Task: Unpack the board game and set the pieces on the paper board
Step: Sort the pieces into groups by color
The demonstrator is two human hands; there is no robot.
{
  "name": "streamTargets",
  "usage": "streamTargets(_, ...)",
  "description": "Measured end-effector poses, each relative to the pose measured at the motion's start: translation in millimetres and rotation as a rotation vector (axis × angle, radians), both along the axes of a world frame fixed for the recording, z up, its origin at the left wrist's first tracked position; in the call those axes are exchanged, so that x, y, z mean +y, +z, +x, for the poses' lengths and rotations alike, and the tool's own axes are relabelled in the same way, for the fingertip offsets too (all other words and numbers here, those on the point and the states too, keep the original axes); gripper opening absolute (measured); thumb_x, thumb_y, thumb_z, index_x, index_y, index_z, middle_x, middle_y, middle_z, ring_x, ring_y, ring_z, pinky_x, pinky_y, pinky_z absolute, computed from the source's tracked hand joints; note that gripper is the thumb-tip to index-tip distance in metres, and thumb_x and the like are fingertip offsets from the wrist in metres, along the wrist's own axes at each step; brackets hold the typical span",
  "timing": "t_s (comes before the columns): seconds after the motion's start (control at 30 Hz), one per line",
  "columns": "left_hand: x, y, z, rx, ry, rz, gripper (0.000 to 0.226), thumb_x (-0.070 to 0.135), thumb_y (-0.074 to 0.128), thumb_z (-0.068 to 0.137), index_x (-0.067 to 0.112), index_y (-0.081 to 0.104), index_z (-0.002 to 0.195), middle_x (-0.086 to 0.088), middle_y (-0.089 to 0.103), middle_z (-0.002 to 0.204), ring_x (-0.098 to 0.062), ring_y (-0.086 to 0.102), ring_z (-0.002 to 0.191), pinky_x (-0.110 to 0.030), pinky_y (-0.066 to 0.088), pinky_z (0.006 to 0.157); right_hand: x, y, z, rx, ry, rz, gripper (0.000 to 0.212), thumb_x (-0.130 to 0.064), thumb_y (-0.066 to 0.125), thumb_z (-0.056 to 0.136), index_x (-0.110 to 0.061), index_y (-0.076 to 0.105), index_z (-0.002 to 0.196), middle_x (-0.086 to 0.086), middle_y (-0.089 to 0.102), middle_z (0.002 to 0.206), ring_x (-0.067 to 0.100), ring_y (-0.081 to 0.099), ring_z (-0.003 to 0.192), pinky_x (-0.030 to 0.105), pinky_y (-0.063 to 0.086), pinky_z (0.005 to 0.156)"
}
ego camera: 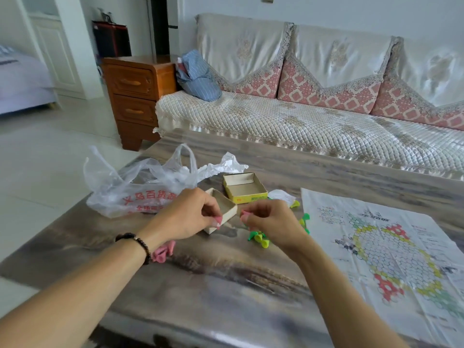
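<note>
My left hand [190, 214] pinches a pink game piece [219, 219] between thumb and fingers, just above a small open box tray [226, 204]. Close beside it, my right hand [271, 222] pinches another pink piece [244, 217]. Several green and yellow pieces [259, 238] lie on the table under my right hand. A small heap of pink pieces [163, 252] sits by my left wrist. The paper board [391, 252], printed with a hexagon pattern, lies flat at the right. A yellow box half [244, 188] stands open behind the hands.
A clear plastic bag [135, 187] with red print and a crumpled white wrapper [223, 167] lie at the table's back left. The marbled table [226, 285] runs to a near edge. A sofa [301, 116] stands behind it, and a wooden cabinet [135, 96] stands to the sofa's left.
</note>
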State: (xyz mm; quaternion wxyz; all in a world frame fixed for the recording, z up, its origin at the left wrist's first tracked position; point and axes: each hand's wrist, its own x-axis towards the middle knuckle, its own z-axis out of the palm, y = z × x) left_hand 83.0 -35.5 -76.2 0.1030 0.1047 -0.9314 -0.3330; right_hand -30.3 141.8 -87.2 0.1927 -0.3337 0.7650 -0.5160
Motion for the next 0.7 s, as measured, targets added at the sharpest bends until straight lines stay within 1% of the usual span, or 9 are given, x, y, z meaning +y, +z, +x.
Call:
streamTargets(0.1,-16.0,-2.2,40.3,-0.037,0.062,-0.011,0.012,0.016,0.081,0.076,0.026,0.076,0.075,0.018,0.071,0.071,0.003,0.064,0.07,-0.017,0.05,0.067,-23.0,-13.7,33.0,0.13,0.048,0.057,0.008,-0.009,0.069,0.08,-0.015,0.073,0.079,-0.009,0.061,0.061,-0.001,0.047,0.056,0.016,0.038,0.058)
streamTargets(0.17,-25.9,-4.9,66.5,-0.075,0.118,-0.018,0.012,0.015,0.08,0.077,0.026,0.075,0.074,0.018,0.07,0.07,0.002,0.065,0.068,-0.024,0.054,0.066,-38.0,-21.5,53.4,0.155,0.044,0.068,0.007,-0.012,0.07,0.079,-0.017,0.073,0.081,-0.011,0.06,0.061,-0.005,0.048,0.054,0.011,0.037,0.057)
streamTargets(0.23,-32.9,-8.9,89.1,-0.09,0.156,0.023,0.011,0.014,0.078,0.079,0.024,0.075,0.075,0.016,0.071,0.07,-0.003,0.066,0.066,-0.029,0.057,0.063,-51.6,-28.3,70.0,0.164,0.039,0.071,0.009,-0.013,0.069,0.08,-0.017,0.074,0.086,-0.012,0.063,0.067,-0.005,0.051,0.057,0.01,0.039,0.059)
streamTargets(0.27,-35.1,-12.0,98.7,-0.092,0.17,0.042,0.01,0.015,0.079,0.078,0.024,0.075,0.075,0.017,0.07,0.071,-0.002,0.066,0.066,-0.026,0.055,0.061,-57.9,-31.2,76.5,0.174,0.038,0.083,0.011,-0.013,0.069,0.08,-0.016,0.074,0.089,-0.011,0.065,0.071,-0.005,0.052,0.059,0.01,0.039,0.06)
streamTargets(0.37,-35.8,-24.3,117.7,-0.072,0.21,0.015,0.009,0.021,0.081,0.076,0.029,0.077,0.078,0.023,0.068,0.073,0.005,0.062,0.072,-0.014,0.049,0.064,-71.2,-37.9,91.1,0.192,0.062,0.145,0.013,-0.016,0.069,0.081,-0.016,0.073,0.094,-0.007,0.069,0.08,-0.002,0.055,0.064,0.01,0.039,0.059)
streamTargets(0.47,-34.6,-36.7,124.0,0.001,0.234,0.008,0.009,0.021,0.08,0.077,0.027,0.077,0.084,0.02,0.068,0.079,0.004,0.062,0.074,-0.012,0.048,0.066,-76.3,-42.5,99.2,0.255,0.09,0.213,0.013,-0.017,0.07,0.08,-0.018,0.072,0.092,-0.007,0.07,0.082,0.003,0.057,0.07,0.007,0.04,0.059)
streamTargets(0.53,-34.6,-43.2,124.9,0.019,0.205,-0.073,0.011,0.026,0.079,0.078,0.025,0.076,0.089,0.018,0.064,0.083,0.0,0.06,0.075,-0.016,0.047,0.069,-76.4,-42.3,102.0,0.289,0.09,0.24,0.016,-0.019,0.071,0.077,-0.019,0.071,0.093,-0.007,0.069,0.083,0.007,0.06,0.073,0.009,0.042,0.061)
streamTargets(0.6,-35.2,-50.1,124.9,0.035,0.155,-0.19,0.018,0.032,0.078,0.079,0.025,0.075,0.096,0.016,0.061,0.087,-0.001,0.056,0.077,-0.023,0.047,0.072,-74.7,-40.4,104.3,0.322,0.096,0.267,0.018,-0.019,0.07,0.075,-0.021,0.07,0.093,-0.007,0.068,0.082,0.009,0.062,0.075,0.014,0.045,0.064)
streamTargets(0.7,-34.5,-56.8,126.7,0.071,0.131,-0.259,0.023,0.029,0.075,0.081,0.022,0.074,0.103,0.012,0.062,0.093,-0.005,0.056,0.082,-0.024,0.047,0.075,-71.7,-39.1,107.6,0.361,0.102,0.286,0.021,-0.016,0.069,0.074,-0.021,0.068,0.094,-0.005,0.067,0.082,0.011,0.062,0.076,0.019,0.048,0.066)
